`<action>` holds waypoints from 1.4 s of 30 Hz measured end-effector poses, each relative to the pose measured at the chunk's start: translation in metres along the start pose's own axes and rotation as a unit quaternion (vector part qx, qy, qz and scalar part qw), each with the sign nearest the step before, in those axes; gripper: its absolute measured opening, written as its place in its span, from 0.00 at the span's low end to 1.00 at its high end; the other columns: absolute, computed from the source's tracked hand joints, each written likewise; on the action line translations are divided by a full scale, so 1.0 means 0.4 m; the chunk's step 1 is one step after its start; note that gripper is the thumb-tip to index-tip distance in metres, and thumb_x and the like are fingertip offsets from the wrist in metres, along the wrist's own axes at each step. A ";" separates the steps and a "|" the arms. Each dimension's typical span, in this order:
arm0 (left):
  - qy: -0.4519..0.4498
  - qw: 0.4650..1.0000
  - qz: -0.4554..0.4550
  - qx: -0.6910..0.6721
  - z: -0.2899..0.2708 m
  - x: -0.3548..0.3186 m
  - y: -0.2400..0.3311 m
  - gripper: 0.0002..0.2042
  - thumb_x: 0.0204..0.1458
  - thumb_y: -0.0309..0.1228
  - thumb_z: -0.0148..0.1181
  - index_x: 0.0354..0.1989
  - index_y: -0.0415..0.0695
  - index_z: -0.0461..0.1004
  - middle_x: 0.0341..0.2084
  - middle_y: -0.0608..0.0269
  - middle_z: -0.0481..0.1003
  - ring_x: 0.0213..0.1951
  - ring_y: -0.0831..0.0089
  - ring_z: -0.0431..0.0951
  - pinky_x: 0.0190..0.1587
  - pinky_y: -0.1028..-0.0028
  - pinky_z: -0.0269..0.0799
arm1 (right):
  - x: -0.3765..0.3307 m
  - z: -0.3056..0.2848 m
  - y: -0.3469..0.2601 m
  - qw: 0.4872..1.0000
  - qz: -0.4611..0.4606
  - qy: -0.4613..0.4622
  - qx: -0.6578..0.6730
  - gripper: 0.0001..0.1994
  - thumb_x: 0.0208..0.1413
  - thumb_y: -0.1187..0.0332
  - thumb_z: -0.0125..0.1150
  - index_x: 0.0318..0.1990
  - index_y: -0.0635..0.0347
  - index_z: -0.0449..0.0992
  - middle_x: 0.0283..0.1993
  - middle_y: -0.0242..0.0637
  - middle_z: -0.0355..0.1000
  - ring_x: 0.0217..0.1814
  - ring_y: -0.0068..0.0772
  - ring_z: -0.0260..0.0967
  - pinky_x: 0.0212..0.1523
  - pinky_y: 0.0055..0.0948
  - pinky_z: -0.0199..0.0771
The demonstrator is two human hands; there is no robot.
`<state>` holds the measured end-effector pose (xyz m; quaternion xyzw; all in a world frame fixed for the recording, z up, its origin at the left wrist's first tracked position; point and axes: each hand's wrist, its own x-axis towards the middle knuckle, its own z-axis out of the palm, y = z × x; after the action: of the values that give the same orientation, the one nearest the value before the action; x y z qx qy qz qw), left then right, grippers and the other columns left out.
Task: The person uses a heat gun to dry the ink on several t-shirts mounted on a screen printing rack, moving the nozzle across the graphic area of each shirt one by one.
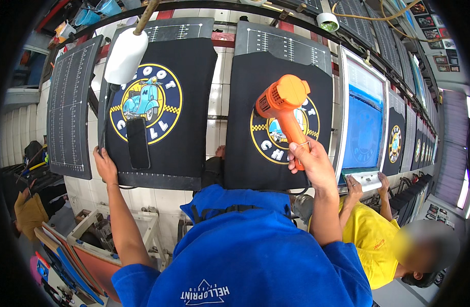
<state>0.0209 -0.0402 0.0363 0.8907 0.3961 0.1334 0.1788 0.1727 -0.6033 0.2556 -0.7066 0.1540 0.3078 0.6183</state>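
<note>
My right hand (311,161) is wrapped around the handle of an orange heat gun (286,102). The gun is held over a black T-shirt (245,102) laid on a board, and it covers part of the round scooter print. Another black T-shirt (194,66) with the same kind of print lies on the board to the left. My left hand (106,166) rests at that board's left edge, its visible fingers stretched out and apart. Beside it, a dark smartphone (138,143) lies on the shirt, over the print's lower edge.
A white lamp-like fitting (126,56) hangs over the left shirt. At right, a co-worker in a yellow shirt (365,240) holds a squeegee (365,181) at a framed blue screen (367,123). A bare board (71,112) stands far left; a white metal frame (117,230) is below.
</note>
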 end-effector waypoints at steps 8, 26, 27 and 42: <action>0.002 1.000 0.002 0.000 0.000 0.003 -0.003 0.26 0.66 0.50 0.40 0.60 0.40 0.65 0.53 0.41 0.72 0.54 0.43 0.72 0.55 0.58 0.65 | -0.012 -0.009 0.022 0.999 -0.034 0.008 -0.006 0.15 0.61 0.61 0.61 0.46 0.63 0.73 0.27 0.27 0.69 0.23 0.17 0.69 0.24 0.16 0.70; 0.002 1.000 0.000 0.002 -0.002 0.002 0.008 0.26 0.66 0.51 0.39 0.60 0.42 0.65 0.53 0.42 0.72 0.54 0.43 0.72 0.54 0.58 0.66 | -0.067 -0.047 0.043 1.000 -0.004 0.028 0.012 0.13 0.62 0.62 0.61 0.46 0.63 0.72 0.28 0.28 0.69 0.24 0.18 0.70 0.23 0.16 0.71; 0.005 1.000 0.002 0.003 -0.002 0.000 0.006 0.26 0.66 0.51 0.39 0.60 0.42 0.65 0.52 0.42 0.72 0.54 0.43 0.72 0.54 0.58 0.66 | -0.071 -0.049 0.042 1.000 0.001 0.019 0.010 0.14 0.62 0.63 0.61 0.47 0.63 0.72 0.28 0.28 0.69 0.24 0.18 0.70 0.23 0.15 0.71; 0.006 1.000 0.003 0.008 -0.002 0.000 -0.001 0.26 0.67 0.50 0.39 0.60 0.41 0.65 0.53 0.41 0.72 0.54 0.44 0.72 0.55 0.58 0.65 | -0.044 -0.025 0.011 0.999 0.020 -0.042 0.025 0.12 0.62 0.63 0.60 0.45 0.63 0.73 0.28 0.28 0.70 0.24 0.17 0.70 0.24 0.16 0.71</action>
<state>0.0202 -0.0398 0.0370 0.8924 0.3953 0.1367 0.1692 0.1591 -0.6168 0.2636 -0.6738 0.1500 0.3458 0.6355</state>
